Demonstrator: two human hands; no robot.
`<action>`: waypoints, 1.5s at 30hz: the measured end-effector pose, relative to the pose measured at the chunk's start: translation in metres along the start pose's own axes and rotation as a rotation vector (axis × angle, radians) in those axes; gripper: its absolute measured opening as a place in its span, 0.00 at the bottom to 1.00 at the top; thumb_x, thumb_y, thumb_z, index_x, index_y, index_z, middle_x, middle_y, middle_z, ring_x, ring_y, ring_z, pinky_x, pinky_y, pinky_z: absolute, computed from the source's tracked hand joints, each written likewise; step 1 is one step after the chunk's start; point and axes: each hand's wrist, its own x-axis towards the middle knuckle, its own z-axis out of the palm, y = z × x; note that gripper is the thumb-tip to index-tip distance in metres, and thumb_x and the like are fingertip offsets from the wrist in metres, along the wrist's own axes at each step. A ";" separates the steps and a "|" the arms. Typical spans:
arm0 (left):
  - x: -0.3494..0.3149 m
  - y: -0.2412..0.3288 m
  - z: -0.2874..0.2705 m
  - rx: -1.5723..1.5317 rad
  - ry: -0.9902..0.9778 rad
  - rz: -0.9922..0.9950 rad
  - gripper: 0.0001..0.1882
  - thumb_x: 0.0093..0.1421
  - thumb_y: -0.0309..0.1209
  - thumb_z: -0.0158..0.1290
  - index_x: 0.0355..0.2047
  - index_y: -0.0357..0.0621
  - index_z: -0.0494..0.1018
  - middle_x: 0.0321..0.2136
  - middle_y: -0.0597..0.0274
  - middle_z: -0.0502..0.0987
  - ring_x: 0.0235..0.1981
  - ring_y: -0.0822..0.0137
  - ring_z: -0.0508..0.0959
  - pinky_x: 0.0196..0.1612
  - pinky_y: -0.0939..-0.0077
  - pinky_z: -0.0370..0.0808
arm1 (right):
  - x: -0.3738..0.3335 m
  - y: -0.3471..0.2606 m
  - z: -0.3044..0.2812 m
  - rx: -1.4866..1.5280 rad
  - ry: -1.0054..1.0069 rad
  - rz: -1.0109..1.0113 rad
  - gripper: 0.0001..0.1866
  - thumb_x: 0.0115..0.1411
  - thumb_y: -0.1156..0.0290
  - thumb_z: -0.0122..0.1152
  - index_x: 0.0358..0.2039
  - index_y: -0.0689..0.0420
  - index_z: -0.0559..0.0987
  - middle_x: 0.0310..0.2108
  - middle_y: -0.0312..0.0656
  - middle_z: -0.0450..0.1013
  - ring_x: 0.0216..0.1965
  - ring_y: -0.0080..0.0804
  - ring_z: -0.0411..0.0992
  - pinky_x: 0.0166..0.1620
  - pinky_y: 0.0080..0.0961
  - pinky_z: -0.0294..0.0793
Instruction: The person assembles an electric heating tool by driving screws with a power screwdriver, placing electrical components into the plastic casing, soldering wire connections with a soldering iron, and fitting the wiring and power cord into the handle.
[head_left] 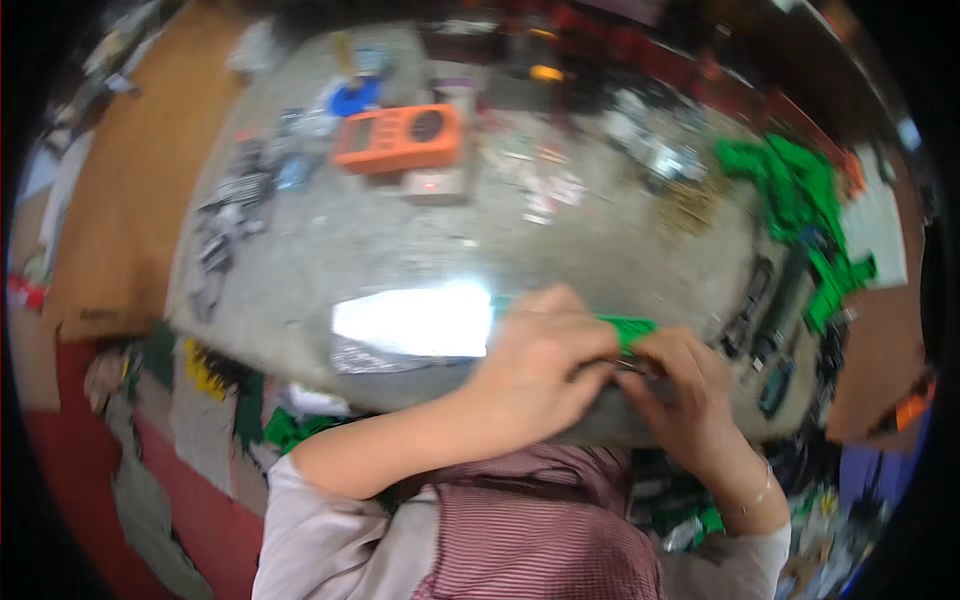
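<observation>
While the left hand (550, 345) curls, fingers loosely bent, over the green strip (630, 326) just right of the glowing white panel (415, 318), apparently to steady it, the right hand (690, 390) brings thumb and fingers nearly together at the strip's right end, perhaps for fine control; blur hides whether either has a firm grip, so I cannot tell; the strip is near the front of the grey tabletop (600, 240), probably for easy reach; the orange multimeter (400, 138) sits farther back, seemingly out of the way; no brand, label or writing is legible.
</observation>
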 end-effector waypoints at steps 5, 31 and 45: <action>-0.004 -0.003 0.012 0.028 0.070 0.032 0.06 0.47 0.25 0.60 0.26 0.43 0.76 0.25 0.62 0.75 0.36 0.59 0.74 0.41 0.64 0.69 | -0.008 0.016 0.012 0.156 0.055 0.040 0.10 0.62 0.67 0.59 0.28 0.60 0.74 0.21 0.44 0.71 0.21 0.33 0.72 0.26 0.27 0.71; -0.102 -0.142 -0.257 1.372 0.346 -0.519 0.28 0.46 0.30 0.66 0.50 0.44 0.73 0.43 0.54 0.76 0.47 0.51 0.74 0.48 0.59 0.72 | -0.028 0.047 0.005 0.063 0.182 0.176 0.15 0.63 0.73 0.55 0.20 0.63 0.66 0.18 0.38 0.61 0.21 0.25 0.59 0.26 0.24 0.56; -0.109 -0.016 -0.112 -1.013 0.184 -0.721 0.41 0.48 0.37 0.65 0.60 0.34 0.62 0.51 0.47 0.72 0.50 0.53 0.77 0.43 0.70 0.77 | -0.044 0.021 0.008 0.106 0.255 0.143 0.11 0.58 0.75 0.61 0.22 0.64 0.71 0.21 0.40 0.68 0.24 0.29 0.67 0.30 0.23 0.64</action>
